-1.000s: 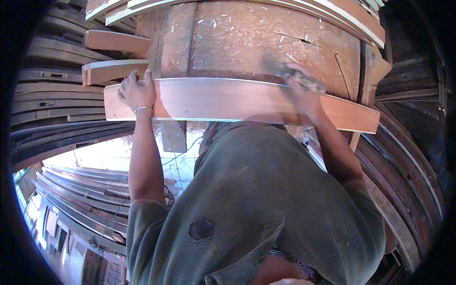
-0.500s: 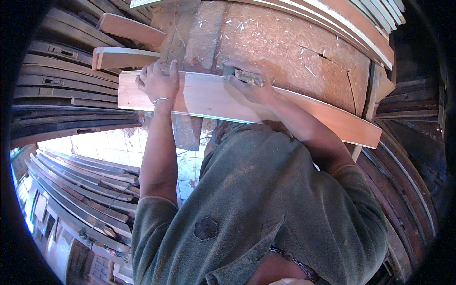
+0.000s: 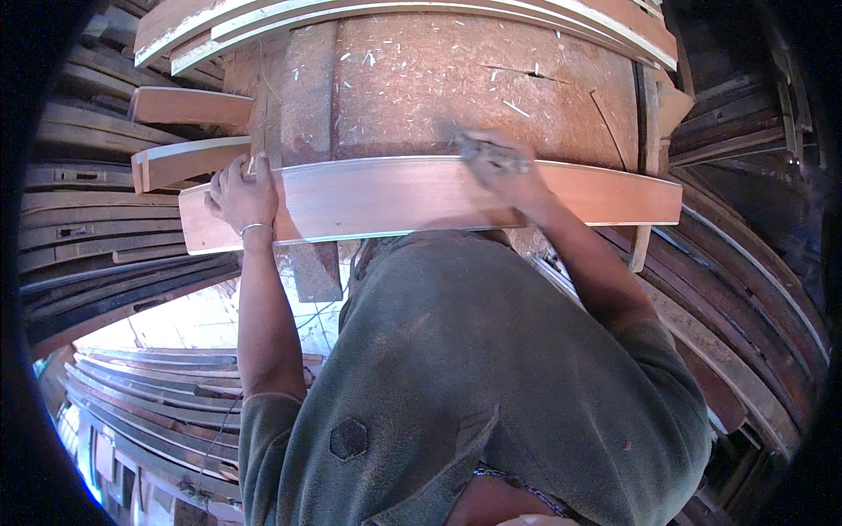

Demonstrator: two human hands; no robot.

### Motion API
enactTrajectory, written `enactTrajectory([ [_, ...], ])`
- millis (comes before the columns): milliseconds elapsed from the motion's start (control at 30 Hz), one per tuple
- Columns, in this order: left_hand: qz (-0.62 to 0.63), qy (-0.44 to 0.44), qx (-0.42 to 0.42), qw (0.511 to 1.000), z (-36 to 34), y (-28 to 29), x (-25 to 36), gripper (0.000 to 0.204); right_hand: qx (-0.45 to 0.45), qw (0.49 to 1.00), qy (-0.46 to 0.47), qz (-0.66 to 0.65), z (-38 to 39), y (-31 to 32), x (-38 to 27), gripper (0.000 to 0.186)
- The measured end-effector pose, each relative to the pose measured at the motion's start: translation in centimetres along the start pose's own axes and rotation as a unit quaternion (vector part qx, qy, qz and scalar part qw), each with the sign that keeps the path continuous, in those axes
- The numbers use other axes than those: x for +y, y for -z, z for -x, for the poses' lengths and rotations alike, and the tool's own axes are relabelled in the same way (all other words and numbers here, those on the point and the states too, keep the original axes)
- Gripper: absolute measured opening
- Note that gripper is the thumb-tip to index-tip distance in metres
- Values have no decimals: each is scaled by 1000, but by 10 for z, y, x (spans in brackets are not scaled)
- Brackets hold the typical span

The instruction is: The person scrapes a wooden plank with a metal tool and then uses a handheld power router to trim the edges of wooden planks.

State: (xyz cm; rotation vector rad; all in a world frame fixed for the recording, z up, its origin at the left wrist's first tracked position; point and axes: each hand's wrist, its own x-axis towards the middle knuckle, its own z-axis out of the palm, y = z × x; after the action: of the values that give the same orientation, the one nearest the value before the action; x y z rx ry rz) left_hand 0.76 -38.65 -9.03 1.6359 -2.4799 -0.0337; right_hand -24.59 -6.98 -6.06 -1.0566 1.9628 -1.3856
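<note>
Board: a long, pale reddish planed wooden plank [image 3: 421, 197] lies crosswise on the front edge of a worn brown workbench top strewn with shavings [image 3: 456, 83], just in front of the person's chest.
Change: a second ago the right hand and its tool sat toward the plank's right half; half a second ago they were left of the middle; now they sit right of centre again, so the hand is stroking back and forth along the top edge.
Meaning: the work in hand looks like smoothing or scraping that edge, mid-stroke.
Right hand [image 3: 500, 167]: blurred with motion, fingers closed round a small greyish hand tool [image 3: 487, 151]; what kind of tool I cannot tell.
Left hand [image 3: 244, 195]: fingers curled over the plank's left end, pressing it down; it has kept this hold throughout.
Around: stacked dark curved wooden slats [image 3: 96, 237] at left, more at right [image 3: 745, 263].
</note>
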Motion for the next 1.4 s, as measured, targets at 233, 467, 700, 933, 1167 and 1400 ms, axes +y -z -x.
enactTrajectory([
  [233,-15,-6,0,1000,-2,-2,-3,52,84,977,-80,180,65,134,21,31],
  [467,0,-6,-28,1000,0,0,0,61,161,979,-111,49,41,53,6,30],
  [700,59,-162,140,975,15,-5,18,45,94,992,-77,14,0,-21,-13,31],
  [933,154,-151,28,976,71,7,132,46,68,998,-19,4,4,-8,26,32],
  [1167,59,-155,-8,986,94,-9,165,47,65,996,40,35,21,37,18,34],
  [1400,46,-160,-9,986,93,-8,168,41,85,996,-5,26,74,147,58,33],
])
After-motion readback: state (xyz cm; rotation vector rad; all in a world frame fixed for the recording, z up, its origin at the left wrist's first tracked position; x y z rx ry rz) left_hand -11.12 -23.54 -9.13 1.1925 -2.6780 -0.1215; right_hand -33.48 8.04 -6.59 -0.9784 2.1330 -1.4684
